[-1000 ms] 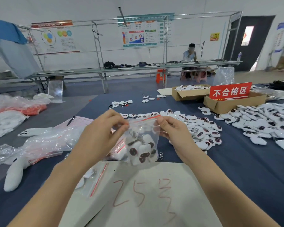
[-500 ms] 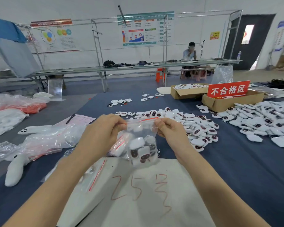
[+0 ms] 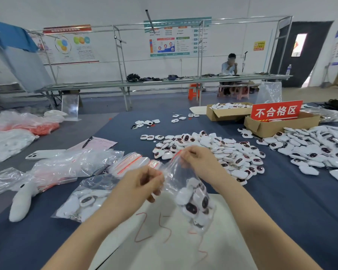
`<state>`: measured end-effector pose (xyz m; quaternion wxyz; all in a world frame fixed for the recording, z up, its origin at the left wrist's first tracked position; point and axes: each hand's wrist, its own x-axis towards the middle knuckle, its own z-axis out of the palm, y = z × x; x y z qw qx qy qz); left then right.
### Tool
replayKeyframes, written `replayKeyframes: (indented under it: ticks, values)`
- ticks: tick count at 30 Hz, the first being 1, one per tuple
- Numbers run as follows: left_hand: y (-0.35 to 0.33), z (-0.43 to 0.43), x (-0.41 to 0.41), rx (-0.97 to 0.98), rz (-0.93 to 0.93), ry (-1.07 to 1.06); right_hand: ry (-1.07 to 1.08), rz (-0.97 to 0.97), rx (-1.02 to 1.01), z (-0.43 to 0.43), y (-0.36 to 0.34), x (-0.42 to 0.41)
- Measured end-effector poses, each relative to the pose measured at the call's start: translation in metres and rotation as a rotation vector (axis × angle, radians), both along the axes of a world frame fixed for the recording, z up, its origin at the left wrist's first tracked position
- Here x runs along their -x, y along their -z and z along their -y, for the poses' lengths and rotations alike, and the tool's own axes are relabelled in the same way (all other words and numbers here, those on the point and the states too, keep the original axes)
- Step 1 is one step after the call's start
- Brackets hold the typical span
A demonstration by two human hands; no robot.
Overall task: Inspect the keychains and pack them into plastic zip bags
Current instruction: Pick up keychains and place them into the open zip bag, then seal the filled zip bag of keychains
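The person's left hand [image 3: 142, 184] and right hand [image 3: 198, 162] both pinch the top edge of a clear plastic zip bag with a red seal strip [image 3: 185, 184], held in the air above a white sheet marked with red handwritten numbers [image 3: 164, 240] at the near edge of the dark blue table cloth [image 3: 291, 211]. The bag hangs tilted, its right corner higher than its left, and a cluster of white plush keychains with dark oval faces [image 3: 193, 203] sags in its bottom. To the left, near the white sheet, a second filled clear zip bag [image 3: 82, 201] lies flat on the cloth. Just beyond the right hand spreads a loose pile of white keychains [image 3: 222, 151]. Farther right stands a brown cardboard box with a red sign in white characters [image 3: 277, 119]. A white plush toy [image 3: 21, 201] lies at the near left.
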<state>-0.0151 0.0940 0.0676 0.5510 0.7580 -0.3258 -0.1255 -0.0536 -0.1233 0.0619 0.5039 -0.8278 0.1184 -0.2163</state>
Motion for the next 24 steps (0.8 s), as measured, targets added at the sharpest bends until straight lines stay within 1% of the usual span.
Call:
replayKeyframes:
  ticks: [2,4,6,8,10,16,20,24]
  values:
    - [0.037,-0.001,0.001,0.036,-0.228,-0.089,-0.040,-0.118,0.062,-0.006,0.021,-0.015]
    - [0.068,-0.003,-0.002,0.101,-0.434,-0.198,-0.062,-0.184,0.109,-0.014,0.042,-0.026]
    - [0.089,-0.008,-0.007,0.153,-0.566,-0.247,-0.070,-0.214,0.149,-0.021,0.057,-0.035]
    - [0.099,-0.012,-0.013,0.197,-0.636,-0.219,-0.059,-0.235,0.160,-0.025,0.063,-0.044]
    - [0.103,-0.013,-0.016,0.259,-0.689,-0.210,-0.065,-0.234,0.140,-0.028,0.064,-0.052]
    - [0.109,-0.019,-0.020,0.358,-0.768,-0.212,-0.083,-0.223,0.077,-0.032,0.068,-0.062]
    - [0.109,-0.019,-0.018,0.405,-0.781,-0.227,-0.094,-0.235,0.051,-0.031,0.070,-0.066]
    - [0.111,-0.021,-0.017,0.402,-0.739,-0.275,-0.103,-0.250,0.112,-0.029,0.073,-0.068]
